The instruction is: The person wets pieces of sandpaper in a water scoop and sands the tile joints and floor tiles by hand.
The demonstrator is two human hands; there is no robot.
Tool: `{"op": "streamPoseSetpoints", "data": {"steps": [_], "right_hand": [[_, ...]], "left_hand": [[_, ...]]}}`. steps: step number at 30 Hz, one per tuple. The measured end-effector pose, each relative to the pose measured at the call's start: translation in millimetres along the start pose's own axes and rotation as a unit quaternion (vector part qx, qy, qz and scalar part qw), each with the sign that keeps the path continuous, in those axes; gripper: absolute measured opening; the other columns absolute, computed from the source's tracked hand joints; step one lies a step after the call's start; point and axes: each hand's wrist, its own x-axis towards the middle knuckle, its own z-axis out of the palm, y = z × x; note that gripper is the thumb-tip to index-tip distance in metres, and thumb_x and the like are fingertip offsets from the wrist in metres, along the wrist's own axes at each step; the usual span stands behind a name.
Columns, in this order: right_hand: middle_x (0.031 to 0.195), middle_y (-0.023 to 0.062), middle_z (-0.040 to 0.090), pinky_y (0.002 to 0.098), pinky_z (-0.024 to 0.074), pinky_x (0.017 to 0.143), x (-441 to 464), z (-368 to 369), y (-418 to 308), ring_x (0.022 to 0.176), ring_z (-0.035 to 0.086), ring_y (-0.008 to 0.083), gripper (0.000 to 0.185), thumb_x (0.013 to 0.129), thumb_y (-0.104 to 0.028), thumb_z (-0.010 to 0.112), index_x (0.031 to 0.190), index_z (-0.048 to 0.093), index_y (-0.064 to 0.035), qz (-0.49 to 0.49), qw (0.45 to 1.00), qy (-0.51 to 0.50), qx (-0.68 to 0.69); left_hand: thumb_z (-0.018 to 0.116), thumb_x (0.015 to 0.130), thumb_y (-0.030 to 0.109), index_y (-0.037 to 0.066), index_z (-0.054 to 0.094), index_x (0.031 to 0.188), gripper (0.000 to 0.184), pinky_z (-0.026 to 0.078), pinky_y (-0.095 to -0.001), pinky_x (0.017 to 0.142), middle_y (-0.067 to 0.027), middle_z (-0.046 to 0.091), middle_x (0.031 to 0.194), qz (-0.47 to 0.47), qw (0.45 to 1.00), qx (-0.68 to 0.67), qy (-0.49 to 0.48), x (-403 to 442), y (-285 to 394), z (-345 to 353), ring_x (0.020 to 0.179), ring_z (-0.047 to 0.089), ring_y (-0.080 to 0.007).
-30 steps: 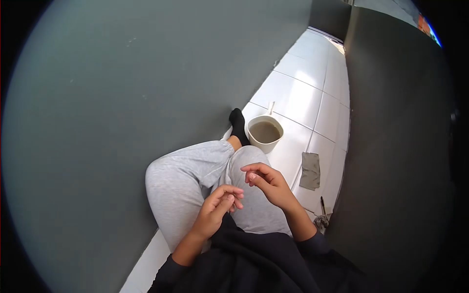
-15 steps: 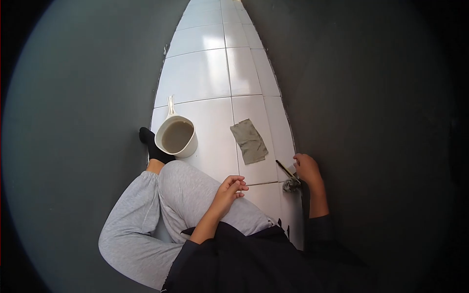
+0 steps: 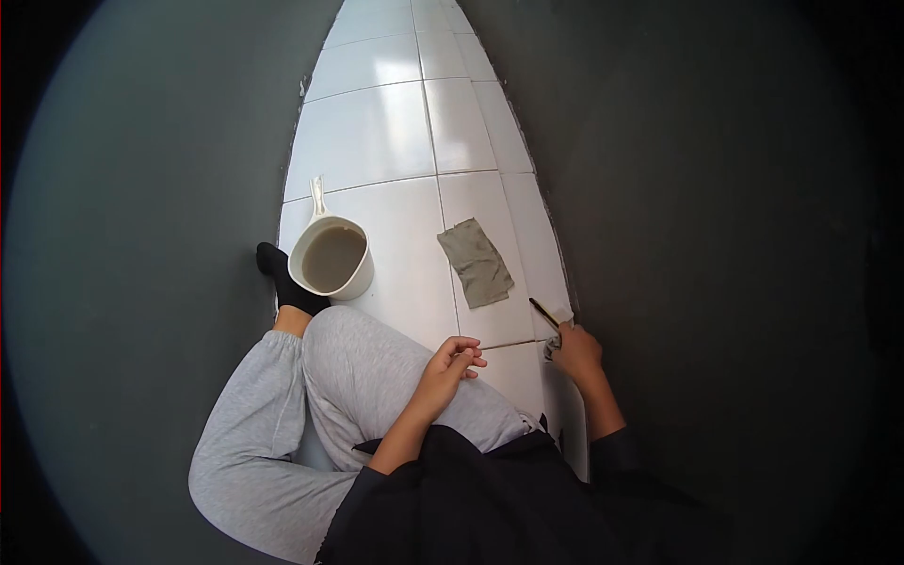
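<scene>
My left hand (image 3: 450, 375) hovers over or rests on my right thigh, its fingers loosely bent and apart, with nothing in them. My right hand (image 3: 576, 354) is down at the right edge of the tiles, fingers drawn together. It is at the lower end of a thin dark stick (image 3: 544, 314), which looks like a pen or brush, and against a small crumpled grey bundle (image 3: 552, 348). The hand hides part of both, so which one it grips is unclear. Ahead of my hands a folded grey-green cloth (image 3: 476, 264) lies flat on the tiles.
A white dipper (image 3: 356, 284) of murky water stands at the left beside my black-socked foot (image 3: 290, 282), its handle pointing away. White tiled floor (image 3: 363, 132) runs forward between dark grey surfaces on both sides. My legs in grey trousers (image 3: 254, 443) are folded at the left.
My right hand has come down and inward onto the crumpled bundle and the stick's end, its fingers closing. The left hand stays about where it was. The view has shifted slightly.
</scene>
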Motion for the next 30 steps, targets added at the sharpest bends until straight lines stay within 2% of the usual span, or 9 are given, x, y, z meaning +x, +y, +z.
{"op": "streamPoseSetpoints", "data": {"steps": [4, 6, 9, 11, 13, 15, 18, 21, 30], "right_hand": [[0.096, 0.0170, 0.056, 0.0402, 0.0494, 0.071, -13, -46, -34, 0.087, 0.060, 0.0330, 0.031, 0.072, -0.012, 0.063, 0.100, 0.054, -0.0034, -0.118, 0.987, 0.041, 0.104], [0.095, 0.0159, 0.056, 0.0377, 0.0490, 0.071, -15, -58, -52, 0.084, 0.059, 0.0300, 0.035, 0.074, -0.014, 0.065, 0.105, 0.054, -0.0033, -0.283, 0.930, 0.018, 0.234], [0.093, 0.0131, 0.057, 0.0302, 0.0479, 0.068, -19, -68, -70, 0.079, 0.058, 0.0224, 0.042, 0.076, -0.014, 0.066, 0.115, 0.054, -0.0056, -0.320, 0.866, -0.084, 0.375], [0.099, 0.0145, 0.058, 0.0305, 0.0483, 0.069, -8, -67, -64, 0.085, 0.059, 0.0234, 0.040, 0.079, -0.015, 0.065, 0.116, 0.055, -0.0056, -0.286, 0.873, -0.092, 0.385], [0.099, 0.0169, 0.056, 0.0388, 0.0490, 0.070, 24, -39, -42, 0.083, 0.059, 0.0312, 0.031, 0.079, -0.015, 0.062, 0.107, 0.056, -0.0028, -0.221, 0.931, 0.108, 0.270], [0.098, 0.0158, 0.057, 0.0401, 0.0496, 0.072, 42, -16, -19, 0.084, 0.060, 0.0325, 0.023, 0.079, -0.015, 0.062, 0.098, 0.058, -0.0019, -0.145, 0.975, 0.171, -0.005], [0.095, 0.0146, 0.057, 0.0418, 0.0503, 0.071, 58, 16, 0, 0.084, 0.060, 0.0334, 0.020, 0.078, -0.014, 0.062, 0.094, 0.058, -0.0028, -0.075, 0.987, 0.121, -0.070], [0.092, 0.0157, 0.057, 0.0433, 0.0496, 0.072, 62, 36, 2, 0.082, 0.059, 0.0352, 0.016, 0.078, -0.014, 0.059, 0.090, 0.058, -0.0032, -0.019, 0.991, 0.125, -0.048], [0.093, 0.0140, 0.056, 0.0459, 0.0501, 0.070, 66, 39, 4, 0.081, 0.059, 0.0348, 0.014, 0.081, -0.010, 0.048, 0.090, 0.056, -0.0019, -0.049, 0.987, 0.151, -0.024]], "left_hand": [[0.047, 0.093, 0.017, 0.008, 0.036, 0.126, 0.036, 0.045, -0.0343, 0.082, -0.0096, 0.050, 0.111, -0.019, 0.998, -0.051, 0.041, 2, 5, 6, 0.106, 0.054, -0.0220], [0.047, 0.092, 0.016, 0.009, 0.033, 0.127, 0.038, 0.046, -0.0353, 0.082, -0.0109, 0.050, 0.113, -0.027, 0.997, -0.064, 0.038, 1, 12, 8, 0.106, 0.054, -0.0236], [0.047, 0.092, 0.013, 0.010, 0.031, 0.128, 0.040, 0.046, -0.0357, 0.080, -0.0129, 0.050, 0.115, -0.033, 0.994, -0.099, 0.021, 0, 12, 1, 0.104, 0.055, -0.0252], [0.047, 0.091, 0.011, 0.010, 0.032, 0.126, 0.038, 0.046, -0.0350, 0.079, -0.0138, 0.050, 0.115, -0.030, 0.992, -0.120, 0.005, -1, 12, -3, 0.103, 0.055, -0.0254], [0.044, 0.090, 0.005, 0.011, 0.033, 0.123, 0.035, 0.046, -0.0336, 0.076, -0.0141, 0.051, 0.114, -0.023, 0.992, -0.127, 0.005, -1, 12, -2, 0.099, 0.057, -0.0246], [0.043, 0.090, 0.004, 0.011, 0.033, 0.122, 0.034, 0.045, -0.0330, 0.075, -0.0138, 0.051, 0.113, -0.019, 0.990, -0.138, 0.003, 0, 11, -2, 0.098, 0.057, -0.0240], [0.041, 0.088, 0.001, 0.011, 0.034, 0.121, 0.035, 0.045, -0.0323, 0.074, -0.0132, 0.052, 0.112, -0.013, 0.988, -0.156, 0.008, 1, 10, -3, 0.095, 0.057, -0.0230], [0.040, 0.088, 0.001, 0.011, 0.034, 0.121, 0.035, 0.045, -0.0321, 0.074, -0.0128, 0.052, 0.112, -0.011, 0.985, -0.170, 0.013, 0, 10, -3, 0.093, 0.057, -0.0224], [0.040, 0.089, 0.004, 0.012, 0.034, 0.122, 0.035, 0.044, -0.0320, 0.073, -0.0123, 0.053, 0.109, 0.013, 0.983, -0.182, 0.020, -1, 8, -2, 0.090, 0.057, -0.0217]]}}
